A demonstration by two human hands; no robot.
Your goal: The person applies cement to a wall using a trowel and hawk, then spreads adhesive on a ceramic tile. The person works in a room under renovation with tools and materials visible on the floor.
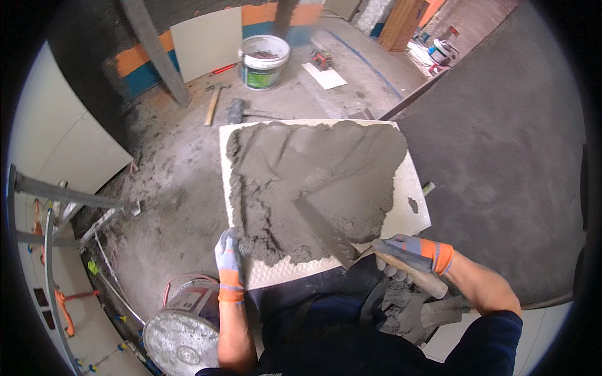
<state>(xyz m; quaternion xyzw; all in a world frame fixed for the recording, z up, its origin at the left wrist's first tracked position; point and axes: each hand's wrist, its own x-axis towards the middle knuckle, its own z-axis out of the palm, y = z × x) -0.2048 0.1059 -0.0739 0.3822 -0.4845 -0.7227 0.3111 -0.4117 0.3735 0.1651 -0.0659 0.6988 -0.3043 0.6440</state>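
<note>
A large pale tile (416, 188) lies across in front of me, its waffle-patterned back facing up. Thick grey mortar (320, 164) covers most of it, ridged and lumpy along the left; the right and near margins show bare. My left hand (229, 263), in a grey and orange glove, grips the tile's near left edge. My right hand (414, 256), gloved alike, is closed around the wooden handle (414, 275) of a trowel. The trowel's mortar-coated blade (324, 230) rests on the mortar near the tile's front edge, pointing away to the left.
Beyond the tile lie a claw hammer (214, 105) and a mallet (236, 110). A white bucket (265, 63) and a laser level (321, 59) stand further off. By my left arm is a lidded bucket (183, 340). A grey plastered wall (498, 164) rises on the right.
</note>
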